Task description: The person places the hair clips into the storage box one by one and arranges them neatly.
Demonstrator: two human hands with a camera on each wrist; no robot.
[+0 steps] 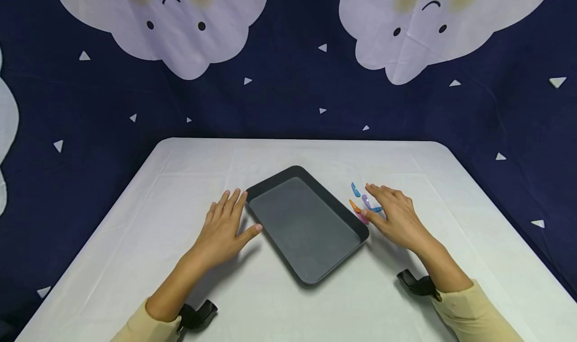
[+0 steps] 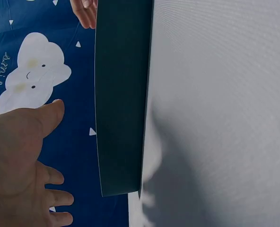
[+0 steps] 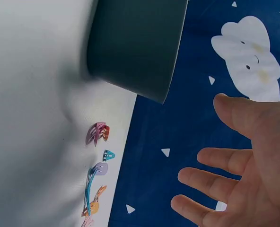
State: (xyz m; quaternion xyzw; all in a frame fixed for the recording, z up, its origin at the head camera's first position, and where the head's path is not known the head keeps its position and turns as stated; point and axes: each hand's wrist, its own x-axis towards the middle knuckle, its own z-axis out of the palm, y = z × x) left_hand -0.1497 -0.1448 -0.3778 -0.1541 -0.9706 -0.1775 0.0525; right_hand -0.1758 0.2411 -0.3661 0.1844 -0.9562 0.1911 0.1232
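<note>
A dark grey rectangular tray [image 1: 311, 232] lies at an angle on the white table. My left hand [image 1: 224, 236] hovers over the table by the tray's left side, fingers spread and holding nothing. In the left wrist view, its thumb and fingers stand apart from the tray's wall [image 2: 123, 104]. To the right of the tray lie several small hair clips: a blue clip [image 1: 355, 190], a purple clip [image 1: 366, 201], an orange clip [image 1: 354, 206] and others. Over these, my right hand [image 1: 396, 217] is held with fingers extended, partly covering them from the head view; its grasp is empty.
White cloth covers the table [image 1: 189, 166], whose far edge meets a navy curtain [image 1: 288, 101] printed with clouds and triangles. Black wrist straps [image 1: 198, 316] with cameras sit by the beige sleeves. In the right wrist view, a pink clip [image 3: 96, 134] lies near the tray's corner.
</note>
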